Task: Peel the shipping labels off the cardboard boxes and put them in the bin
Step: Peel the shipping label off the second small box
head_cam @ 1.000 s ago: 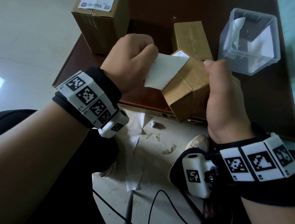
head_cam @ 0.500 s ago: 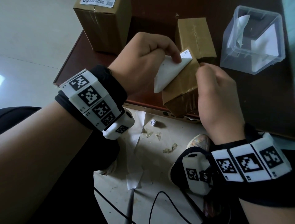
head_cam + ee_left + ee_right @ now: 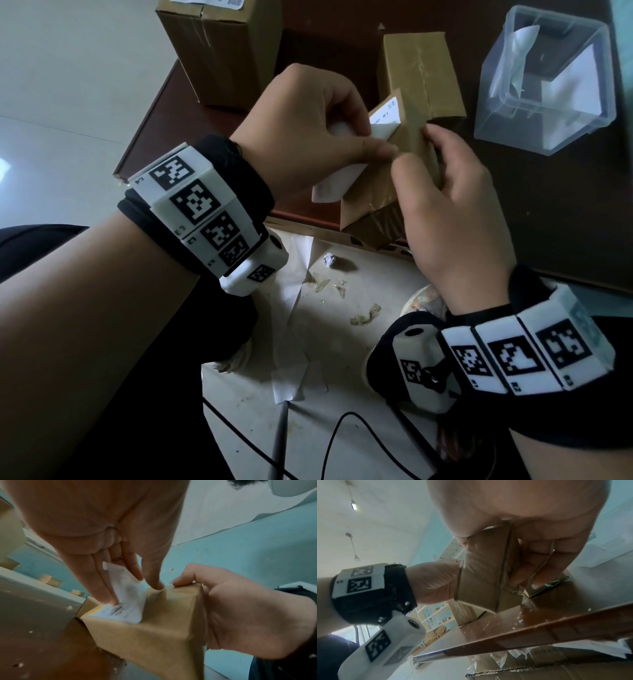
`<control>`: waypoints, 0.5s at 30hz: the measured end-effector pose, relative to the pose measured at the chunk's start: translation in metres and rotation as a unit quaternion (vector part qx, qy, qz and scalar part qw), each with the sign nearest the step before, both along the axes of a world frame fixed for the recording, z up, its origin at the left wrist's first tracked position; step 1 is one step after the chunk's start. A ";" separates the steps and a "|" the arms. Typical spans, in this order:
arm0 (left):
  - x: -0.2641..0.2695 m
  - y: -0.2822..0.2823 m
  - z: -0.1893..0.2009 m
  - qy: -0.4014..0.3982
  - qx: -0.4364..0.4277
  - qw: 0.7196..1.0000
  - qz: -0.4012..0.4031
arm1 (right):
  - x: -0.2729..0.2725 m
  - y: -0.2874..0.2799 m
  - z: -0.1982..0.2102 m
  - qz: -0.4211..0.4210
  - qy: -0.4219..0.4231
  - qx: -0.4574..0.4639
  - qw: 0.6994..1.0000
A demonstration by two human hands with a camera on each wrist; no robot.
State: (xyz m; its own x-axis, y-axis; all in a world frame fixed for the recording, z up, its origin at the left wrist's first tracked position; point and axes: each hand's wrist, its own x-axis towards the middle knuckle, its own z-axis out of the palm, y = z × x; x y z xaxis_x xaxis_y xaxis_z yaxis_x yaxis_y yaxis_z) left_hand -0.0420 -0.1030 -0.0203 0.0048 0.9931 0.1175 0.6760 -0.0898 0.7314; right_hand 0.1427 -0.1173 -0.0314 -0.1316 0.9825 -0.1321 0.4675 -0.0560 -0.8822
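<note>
cardboard box (image 3: 383,192) sitting tilted at the brown table's (image 3: 565,212) near edge, right hand (image 3: 452,205) gripping it; left hand (image 3: 308,126) pinching its half-peeled white shipping label (image 3: 126,601). clear plastic bin (image 3: 544,113) standing beyond the box, to its right.

The left hand (image 3: 308,133) covers the middle of the shipping label (image 3: 385,118), whose print is too small and blurred to read. The tall box (image 3: 219,51) is cut off by the head view's top edge, and the right hand (image 3: 448,212) hides one side of the held box (image 3: 373,202).
</note>
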 end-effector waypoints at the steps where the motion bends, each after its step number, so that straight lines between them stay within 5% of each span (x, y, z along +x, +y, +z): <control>1: -0.001 0.001 0.000 0.004 -0.004 1.000 0.000 | -0.001 0.000 0.000 0.002 -0.001 -0.003 1.000; 9: -0.002 -0.002 0.004 -0.025 -0.036 0.999 0.009 | -0.002 0.000 0.003 -0.009 0.006 -0.015 1.000; 15: 0.001 0.002 -0.002 0.024 -0.104 0.994 -0.017 | -0.001 0.002 0.003 0.000 0.011 -0.027 1.000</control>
